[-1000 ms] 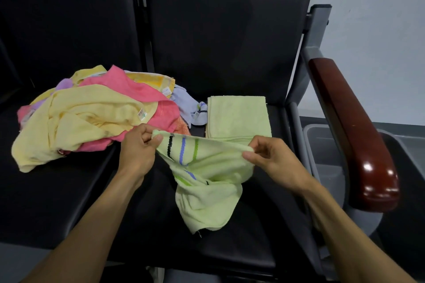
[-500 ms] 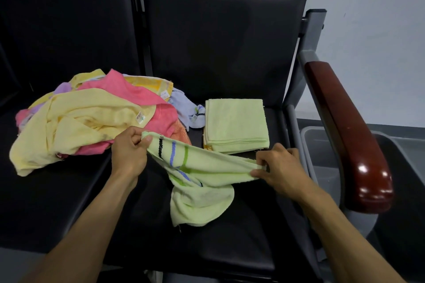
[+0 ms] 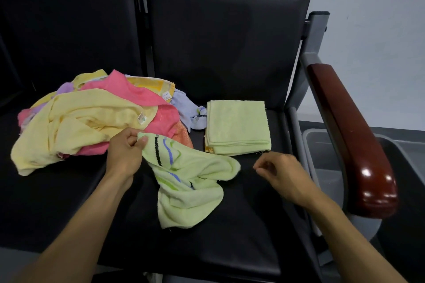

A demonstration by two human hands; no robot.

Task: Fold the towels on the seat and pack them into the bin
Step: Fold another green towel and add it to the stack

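A light green towel with black, blue and green stripes (image 3: 188,179) lies crumpled on the black seat (image 3: 241,236). My left hand (image 3: 125,150) pinches its upper left corner. My right hand (image 3: 280,172) hovers to the right of the towel with fingers loosely curled and holds nothing. Behind it a folded light green towel (image 3: 238,127) lies flat on top of another folded one. A heap of unfolded yellow, pink, purple and pale blue towels (image 3: 92,117) covers the left seat. The grey bin (image 3: 326,167) stands on the floor to the right of the seat, partly hidden by the armrest.
A dark red wooden armrest (image 3: 351,140) on a grey metal frame runs between the seat and the bin. Black seat backs (image 3: 225,41) rise behind. A pale wall (image 3: 379,41) is at the right.
My right hand has let go of the striped towel's right corner and drawn away to the right. The towel has dropped crumpled onto the seat; my left hand still holds its corner.
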